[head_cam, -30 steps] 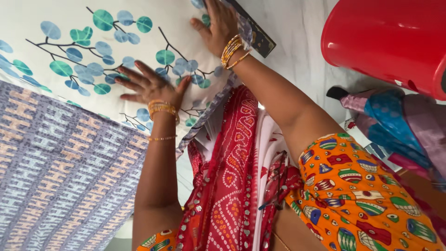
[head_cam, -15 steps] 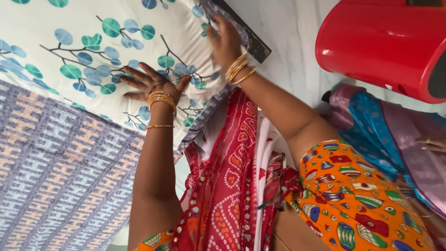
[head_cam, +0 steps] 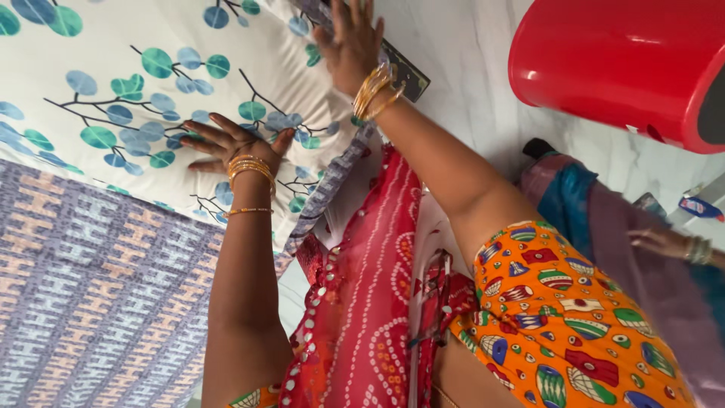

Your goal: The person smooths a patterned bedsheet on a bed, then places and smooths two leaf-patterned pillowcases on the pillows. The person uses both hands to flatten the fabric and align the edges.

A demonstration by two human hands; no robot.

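Left hand (head_cam: 226, 143) lies flat with fingers spread on a cream pillow (head_cam: 151, 98) printed with blue and green leaves, pressing down on it and gripping nothing. Gold bangles (head_cam: 251, 168) ring that wrist. Further up, the right hand (head_cam: 349, 41) is also open, fingers fanned, its palm against the pillow's top corner where a grey patterned border (head_cam: 326, 185) runs along the edge; it clasps nothing that can be seen. The pillow rests on a purple and peach patterned sheet (head_cam: 91, 302), which spreads toward the viewer at lower left.

By its look the pillow is soft, light and yielding: it would dent under a palm and slide easily on the sheet, so the firm places to take it are the corners and the seamed border. A dark flat object (head_cam: 408, 72) shows just past the right hand, its kind unclear. Beyond it, a red plastic tub (head_cam: 619, 60) stands on pale marble floor (head_cam: 468, 83).

Compared with half a second ago, the right hand has straightened from a blurred sweep to a flat press, and another person's hand (head_cam: 661, 242) now shows more fully at right, on purple and blue cloth (head_cam: 604, 227).
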